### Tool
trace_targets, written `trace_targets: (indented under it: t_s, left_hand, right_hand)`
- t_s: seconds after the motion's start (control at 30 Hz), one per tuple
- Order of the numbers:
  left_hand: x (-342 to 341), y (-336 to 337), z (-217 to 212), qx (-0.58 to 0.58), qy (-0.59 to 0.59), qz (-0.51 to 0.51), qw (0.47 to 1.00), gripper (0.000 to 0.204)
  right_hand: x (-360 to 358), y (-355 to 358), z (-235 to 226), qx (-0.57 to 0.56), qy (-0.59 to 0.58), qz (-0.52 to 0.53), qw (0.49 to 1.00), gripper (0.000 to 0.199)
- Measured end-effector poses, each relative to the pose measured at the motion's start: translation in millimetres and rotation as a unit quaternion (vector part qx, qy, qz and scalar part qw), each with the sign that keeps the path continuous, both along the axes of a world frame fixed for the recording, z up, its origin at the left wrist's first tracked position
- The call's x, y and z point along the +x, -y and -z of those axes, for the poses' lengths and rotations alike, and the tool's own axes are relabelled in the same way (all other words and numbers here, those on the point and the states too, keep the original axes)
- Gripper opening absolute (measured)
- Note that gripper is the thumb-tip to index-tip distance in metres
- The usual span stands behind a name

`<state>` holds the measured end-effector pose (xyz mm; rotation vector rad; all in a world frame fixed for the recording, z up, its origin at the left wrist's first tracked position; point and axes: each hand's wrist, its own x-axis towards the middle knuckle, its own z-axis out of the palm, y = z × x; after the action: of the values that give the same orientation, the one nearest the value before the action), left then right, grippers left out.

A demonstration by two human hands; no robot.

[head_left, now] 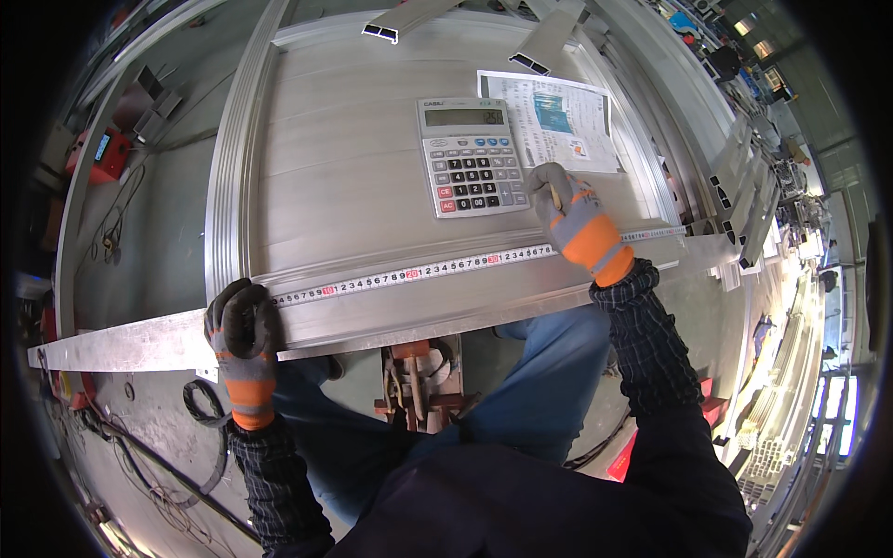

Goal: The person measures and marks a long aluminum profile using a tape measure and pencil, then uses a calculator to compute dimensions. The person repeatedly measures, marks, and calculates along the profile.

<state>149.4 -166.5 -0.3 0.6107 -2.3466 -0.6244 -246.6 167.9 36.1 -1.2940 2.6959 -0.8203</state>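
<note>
A white steel tape measure (437, 271) lies stretched along the near aluminium bar (446, 312) of a large frame. My left hand (241, 339), in a grey and orange glove, is closed at the tape's left end, against the bar; its fingertips are partly hidden. Over the tape's right half is my right hand (579, 223), gloved alike, its fingers curled round a thin tan stick (556, 197) that looks like a pencil. A silver calculator (473, 160) lies flat just left of that hand. Beyond it is a printed paper sheet (591, 121).
Two aluminium profile pieces (551, 37) rest at the far side of the panel (344, 149). More profiles (744, 195) stick out at the right. Black cables (200, 405) lie on the floor at left. Below the bar, between my legs, stands a metal device (419, 377).
</note>
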Motion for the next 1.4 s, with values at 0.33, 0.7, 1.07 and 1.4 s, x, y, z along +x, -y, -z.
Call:
trace_targets:
  t_s: [0.33,0.7,1.07,1.4]
  left_hand:
    - [3,4,6,0.008,0.006,0.001,1.0,0.029]
    - [3,7,11,0.018,-0.002,0.003,1.0,0.027]
    - [2,4,9,0.015,-0.002,0.002,1.0,0.028]
    - [3,5,10,0.014,0.0,0.0,1.0,0.028]
  right_hand:
    - [1,-6,12,0.017,-0.003,0.001,1.0,0.028]
    - [59,46,0,0.021,-0.063,-0.164,0.984,0.039]
    - [44,41,26,-0.046,-0.134,-0.071,0.987,0.041]
    - [48,14,19,-0.111,-0.179,-0.02,0.977,0.013]
